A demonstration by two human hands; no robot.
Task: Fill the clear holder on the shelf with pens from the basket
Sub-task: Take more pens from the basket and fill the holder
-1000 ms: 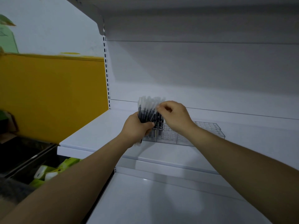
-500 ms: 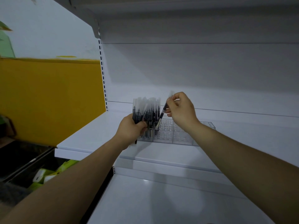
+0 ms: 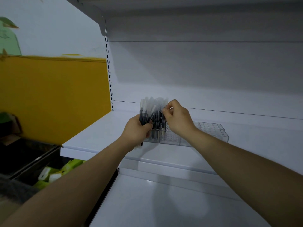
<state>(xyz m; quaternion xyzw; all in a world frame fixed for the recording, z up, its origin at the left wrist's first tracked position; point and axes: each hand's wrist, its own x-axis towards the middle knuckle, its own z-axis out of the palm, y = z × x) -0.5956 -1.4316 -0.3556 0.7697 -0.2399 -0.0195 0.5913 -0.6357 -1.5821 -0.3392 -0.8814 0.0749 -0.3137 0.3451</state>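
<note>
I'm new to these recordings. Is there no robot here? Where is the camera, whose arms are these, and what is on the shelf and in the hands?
No machine here: a person works with bare hands. The one camera sits on their head and looks forward and down, so both arms reach in from below. The left hand grips a bundle of pens upright. The right hand pinches at the pen tops on that bundle's right side. Just behind, a clear holder lies on the white shelf; a few pens stand in its left end, and the holes further right look unfilled. At lower left a dark bin holds green and white items.
</note>
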